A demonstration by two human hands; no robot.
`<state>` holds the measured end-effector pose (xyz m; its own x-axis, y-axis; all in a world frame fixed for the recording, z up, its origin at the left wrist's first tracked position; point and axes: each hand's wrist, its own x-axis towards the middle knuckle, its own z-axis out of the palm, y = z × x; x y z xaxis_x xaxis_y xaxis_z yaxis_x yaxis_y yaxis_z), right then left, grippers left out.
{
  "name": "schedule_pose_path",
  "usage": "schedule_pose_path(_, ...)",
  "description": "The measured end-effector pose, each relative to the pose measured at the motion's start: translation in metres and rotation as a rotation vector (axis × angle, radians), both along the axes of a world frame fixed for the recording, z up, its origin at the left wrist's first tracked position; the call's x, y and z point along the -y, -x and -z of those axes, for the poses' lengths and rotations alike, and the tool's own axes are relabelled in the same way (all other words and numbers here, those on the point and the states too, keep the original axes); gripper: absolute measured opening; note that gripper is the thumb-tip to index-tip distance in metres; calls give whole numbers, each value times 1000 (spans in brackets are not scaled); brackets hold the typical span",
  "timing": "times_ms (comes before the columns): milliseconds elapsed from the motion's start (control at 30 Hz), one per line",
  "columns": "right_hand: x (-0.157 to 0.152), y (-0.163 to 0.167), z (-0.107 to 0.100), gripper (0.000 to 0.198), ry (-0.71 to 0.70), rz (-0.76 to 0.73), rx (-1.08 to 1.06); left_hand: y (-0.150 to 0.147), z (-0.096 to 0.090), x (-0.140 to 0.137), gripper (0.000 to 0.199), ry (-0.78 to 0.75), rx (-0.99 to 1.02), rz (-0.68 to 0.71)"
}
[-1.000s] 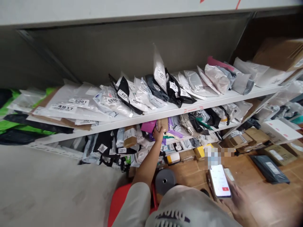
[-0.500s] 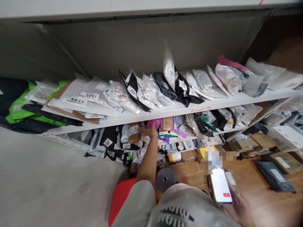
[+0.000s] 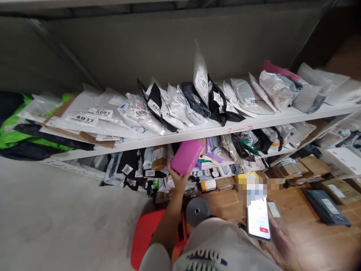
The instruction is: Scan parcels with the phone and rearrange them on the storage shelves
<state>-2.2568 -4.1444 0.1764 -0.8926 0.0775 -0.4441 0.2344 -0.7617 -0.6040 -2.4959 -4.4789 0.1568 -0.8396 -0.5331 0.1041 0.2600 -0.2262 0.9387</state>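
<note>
My left hand (image 3: 178,177) grips a bright pink-purple package (image 3: 187,157) by its lower left edge, just in front of the second shelf. The package is tilted, and most of my fingers are hidden behind it. To its left stands a small brown cardboard box (image 3: 159,157), beside dark mailing bags labelled 3007 and 7012. In my right hand (image 3: 278,239) is a smartphone (image 3: 258,222) with its lit screen facing up; a red button shows near the screen's bottom. Blurred blocks cover the area above the phone.
The upper shelf (image 3: 197,132) bears several white and black mailing bags with number labels. More bags fill the lower shelves. Cardboard boxes (image 3: 316,167) and a dark flat parcel (image 3: 325,207) lie at the right. A red stool (image 3: 146,233) and a round grey object (image 3: 197,211) stand below.
My left hand has drawn the pink-purple package out from the second shelf toward me, so its broad face now shows. The phone in my right hand has shifted slightly left.
</note>
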Motion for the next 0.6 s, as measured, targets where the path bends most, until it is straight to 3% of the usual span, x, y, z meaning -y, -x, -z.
schedule_pose_path(167, 16, 20, -24, 43, 48, -69, -25, -39, 21, 15, 53, -313, 152, 270)
schedule_pose_path(267, 24, 30, -28, 43, 71, -129, -90, -50, 27, 19, 47, -510, 204, 399)
schedule_pose_path(300, 26, 32, -28, 44, 69, -148, -113, -53, 28, 20, 48, -452, 171, 397)
schedule_pose_path(433, 30, 34, -21, 50, 52, -230, -186, -63, 19, 24, 55, 301, -80, 157)
schedule_pose_path(500, 30, 33, -18, 47, 74, -258, -211, -65, 7, 28, 56, 596, -203, 56)
schedule_pose_path(600, 29, 32, -15, 44, 88, -261, -234, -68, -13, 33, 42, 1138, -553, -164)
